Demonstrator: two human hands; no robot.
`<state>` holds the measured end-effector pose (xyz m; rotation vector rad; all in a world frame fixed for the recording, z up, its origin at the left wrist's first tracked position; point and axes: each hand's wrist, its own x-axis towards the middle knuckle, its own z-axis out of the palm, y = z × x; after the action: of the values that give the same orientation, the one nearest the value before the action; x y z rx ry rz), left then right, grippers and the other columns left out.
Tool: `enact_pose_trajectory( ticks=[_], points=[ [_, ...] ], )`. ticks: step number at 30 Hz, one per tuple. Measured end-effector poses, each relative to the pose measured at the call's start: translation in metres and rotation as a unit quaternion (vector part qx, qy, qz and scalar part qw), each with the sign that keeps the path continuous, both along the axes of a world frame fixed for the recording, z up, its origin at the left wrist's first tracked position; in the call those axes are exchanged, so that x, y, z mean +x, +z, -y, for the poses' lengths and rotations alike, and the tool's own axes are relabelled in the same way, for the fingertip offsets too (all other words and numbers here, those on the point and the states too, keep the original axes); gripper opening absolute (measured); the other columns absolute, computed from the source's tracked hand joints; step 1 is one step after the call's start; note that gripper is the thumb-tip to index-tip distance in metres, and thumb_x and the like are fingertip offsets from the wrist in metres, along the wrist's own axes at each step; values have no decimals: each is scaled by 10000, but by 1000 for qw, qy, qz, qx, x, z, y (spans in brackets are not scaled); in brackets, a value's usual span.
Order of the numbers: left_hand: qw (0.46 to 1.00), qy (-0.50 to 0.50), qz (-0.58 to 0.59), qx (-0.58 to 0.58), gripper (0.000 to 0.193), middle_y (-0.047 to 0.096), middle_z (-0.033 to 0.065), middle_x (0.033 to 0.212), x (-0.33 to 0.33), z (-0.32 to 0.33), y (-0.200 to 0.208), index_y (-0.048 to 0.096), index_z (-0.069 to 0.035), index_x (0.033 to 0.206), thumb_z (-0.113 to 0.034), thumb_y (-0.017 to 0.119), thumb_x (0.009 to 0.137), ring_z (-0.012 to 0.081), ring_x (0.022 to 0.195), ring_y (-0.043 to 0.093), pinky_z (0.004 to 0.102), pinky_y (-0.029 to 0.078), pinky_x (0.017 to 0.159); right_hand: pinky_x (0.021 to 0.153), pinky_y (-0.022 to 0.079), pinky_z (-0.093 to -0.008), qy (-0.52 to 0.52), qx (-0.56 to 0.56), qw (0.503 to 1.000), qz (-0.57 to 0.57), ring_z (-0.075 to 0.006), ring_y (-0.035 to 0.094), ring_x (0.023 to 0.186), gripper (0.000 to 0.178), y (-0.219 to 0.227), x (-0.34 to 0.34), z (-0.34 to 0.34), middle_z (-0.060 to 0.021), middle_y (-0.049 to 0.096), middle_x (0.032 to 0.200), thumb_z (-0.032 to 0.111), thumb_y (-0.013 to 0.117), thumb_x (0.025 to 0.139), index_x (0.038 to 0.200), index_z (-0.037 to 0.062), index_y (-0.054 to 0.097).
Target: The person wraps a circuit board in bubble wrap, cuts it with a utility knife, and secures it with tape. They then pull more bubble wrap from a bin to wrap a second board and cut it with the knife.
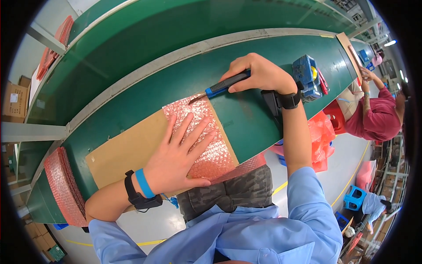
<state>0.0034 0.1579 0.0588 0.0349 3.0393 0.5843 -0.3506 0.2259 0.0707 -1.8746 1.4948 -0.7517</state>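
A sheet of pink bubble wrap (216, 152) lies over the right part of a flat brown cardboard sheet (127, 147) on the green bench. My left hand (182, 149) rests flat on the bubble wrap with its fingers spread. Gripped in my right hand (259, 75) is a utility knife (226, 83) with a blue and black handle. Its blade points left and reaches the far edge of the bubble wrap; whether it cuts in cannot be told. Part of the wrap hangs over the bench's near edge, above my lap.
A stack of pink bubble wrap sheets (66, 187) stands at the bench's left end. Blue tape dispenser (306, 77) sits to the right of my right hand. Red plastic bags (321, 138) are beyond the near edge. A co-worker (373, 114) works farther right along the bench.
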Motion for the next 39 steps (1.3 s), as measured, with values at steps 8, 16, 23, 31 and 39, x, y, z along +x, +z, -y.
enact_pose_trajectory(
  ticks=[8,16,23,31,39],
  points=[
    [1000,-10,4,-9,1202,284,263,1772,-1,-2,-8,425,8,1655,-753,799,803,549,1640,185,748,77,1316,790,568,-343,-157,-11,987,-16,-181,714,842,340,1,-13,-6,-113,797,950,251,875,928,1158,9,808],
    [998,-34,-8,-50,1264,274,306,1757,2,0,-2,376,57,1658,-766,786,790,577,1629,179,754,70,1304,766,578,-326,-192,1,963,190,-140,708,840,313,-16,-28,-1,-74,742,942,159,657,1093,1332,-36,609],
    [999,-29,-6,-45,1254,280,303,1752,-2,-2,-6,372,54,1660,-762,780,799,568,1629,183,752,72,1305,689,577,-299,-194,12,949,250,-124,693,744,265,-22,-29,6,-26,673,885,144,553,1142,1342,-20,610],
    [999,-30,-15,-43,1217,291,287,1753,-1,0,-8,416,27,1652,-761,787,802,561,1627,194,758,66,1304,667,562,-284,-172,18,962,213,-100,661,717,295,-24,-31,9,-10,665,856,177,561,1146,1356,-10,647],
    [998,-25,-16,-58,1230,282,299,1754,4,-1,-7,382,34,1666,-775,760,820,559,1635,183,719,75,1322,626,545,-271,-185,30,954,233,-83,632,681,287,-33,-27,15,0,673,839,204,595,1142,1322,-2,681]
  ],
)
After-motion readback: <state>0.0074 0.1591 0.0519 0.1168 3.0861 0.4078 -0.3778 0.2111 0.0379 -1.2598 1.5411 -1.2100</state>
